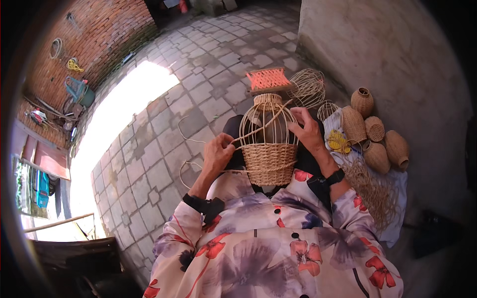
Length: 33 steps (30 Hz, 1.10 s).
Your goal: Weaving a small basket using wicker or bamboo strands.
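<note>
Between my knees, a partly woven wicker vase (271, 161) stands with its dense lower wall toward me. Bare upright ribs curve above that wall to a narrow woven neck (268, 102). My left hand (218, 153) is at the left side, thumb and fingers pinched on a strand of weaving cord (256, 131) that slants across the ribs to the upper right. On the opposite side my right hand (308, 130) has its fingers curled round the ribs; their tips are partly hidden. Loose cord ends (185, 174) trail left over the paving.
Beyond the neck lie a frame wound with orange cord (268, 78) and a coil of cane (307, 88). Several finished woven vases (354, 124), a yellow bundle (339, 141) and loose fibre (370, 188) rest on a white cloth (397, 198) by the right wall.
</note>
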Each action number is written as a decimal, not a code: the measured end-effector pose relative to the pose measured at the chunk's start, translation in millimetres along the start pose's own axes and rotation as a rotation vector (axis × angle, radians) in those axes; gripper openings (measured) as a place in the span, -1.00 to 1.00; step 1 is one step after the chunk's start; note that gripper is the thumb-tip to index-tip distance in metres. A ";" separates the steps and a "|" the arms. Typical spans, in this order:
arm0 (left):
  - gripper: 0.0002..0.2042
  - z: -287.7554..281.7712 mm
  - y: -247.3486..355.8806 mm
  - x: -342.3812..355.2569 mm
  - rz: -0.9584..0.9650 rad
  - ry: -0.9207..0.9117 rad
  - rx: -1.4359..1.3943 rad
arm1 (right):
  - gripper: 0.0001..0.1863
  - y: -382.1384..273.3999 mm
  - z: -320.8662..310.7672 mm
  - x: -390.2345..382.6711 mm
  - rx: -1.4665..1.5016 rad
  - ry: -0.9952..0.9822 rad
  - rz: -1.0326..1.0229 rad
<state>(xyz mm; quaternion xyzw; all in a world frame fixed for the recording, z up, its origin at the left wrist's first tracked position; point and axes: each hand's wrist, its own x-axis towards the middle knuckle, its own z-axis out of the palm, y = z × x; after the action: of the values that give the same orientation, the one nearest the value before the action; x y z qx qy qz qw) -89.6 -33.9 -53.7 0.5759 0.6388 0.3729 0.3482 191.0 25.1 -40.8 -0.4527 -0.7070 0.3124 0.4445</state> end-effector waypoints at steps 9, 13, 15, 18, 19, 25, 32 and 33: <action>-0.93 10.5 16.5 -3.5 0.574 0.265 0.476 | -0.29 -53.6 27.2 -0.6 -0.249 -0.014 -0.025; -0.94 15.2 14.3 3.9 0.598 0.175 0.464 | -0.22 -40.8 40.1 1.9 -0.447 0.085 -0.061; -0.93 11.6 13.2 5.4 0.553 0.182 0.406 | -0.23 -35.9 39.8 0.9 -0.471 0.122 -0.077; -0.89 -6.8 1.4 6.5 0.310 0.231 0.305 | -0.24 -31.7 33.3 -0.8 -0.430 0.111 -0.038; -0.86 -14.2 -1.6 6.6 0.113 0.270 0.258 | -0.24 -31.7 27.4 -0.8 -0.326 0.071 0.017; -0.80 -17.9 0.6 -11.7 -0.091 0.171 0.011 | -0.27 -14.5 11.0 -1.8 -0.017 -0.014 0.045; -0.86 -18.4 -10.8 -17.9 0.335 0.291 0.500 | -0.29 -17.2 5.4 -3.7 -0.058 -0.063 0.111; -0.83 -19.6 -7.1 -16.9 0.386 0.291 0.454 | -0.29 -13.3 5.9 -2.4 -0.050 -0.048 0.086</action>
<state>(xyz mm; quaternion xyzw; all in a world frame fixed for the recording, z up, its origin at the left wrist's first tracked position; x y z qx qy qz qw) -108.5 -52.6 -50.2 0.6898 0.6279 0.3584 0.0388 181.3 17.4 -32.9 -0.4861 -0.7050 0.3242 0.4020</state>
